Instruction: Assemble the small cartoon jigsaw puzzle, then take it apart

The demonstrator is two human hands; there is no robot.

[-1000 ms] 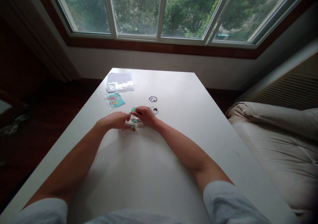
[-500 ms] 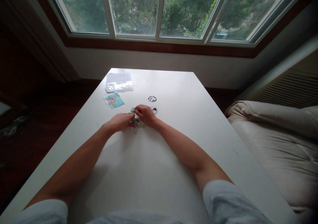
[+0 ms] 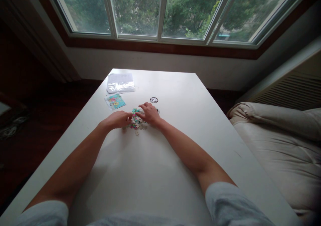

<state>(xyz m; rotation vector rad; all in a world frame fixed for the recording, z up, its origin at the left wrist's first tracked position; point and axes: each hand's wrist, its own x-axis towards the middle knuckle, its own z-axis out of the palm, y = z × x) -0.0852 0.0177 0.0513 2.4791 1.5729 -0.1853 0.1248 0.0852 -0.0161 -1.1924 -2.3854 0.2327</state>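
I see a person at a big white desk, with both bare arms stretched out over it. A heap of little pieces lies on the desk, right between the two hands. The pieces are pink, green, white and tan, and they are very small. A few pale ones lie at the near edge of the heap, on the side closest to the person.

The left hand is at the left side of the heap. Its fingers bend in, so its grip is curled, but I cannot tell if a piece is pinched in it. The right hand is over the right side of the heap. Its grip is loose, with the thumb and fingers a bit apart, and I see nothing held in it.

Past the left hand lies a bright blue picture packet with pink and yellow on it. Behind that is a shiny see-through sleeve, near the far left corner. A round thing with a dark rim sits just past the right hand. Another round thing peeks out from behind that hand.

A wide window shows green trees. A pale sofa stands to the right.
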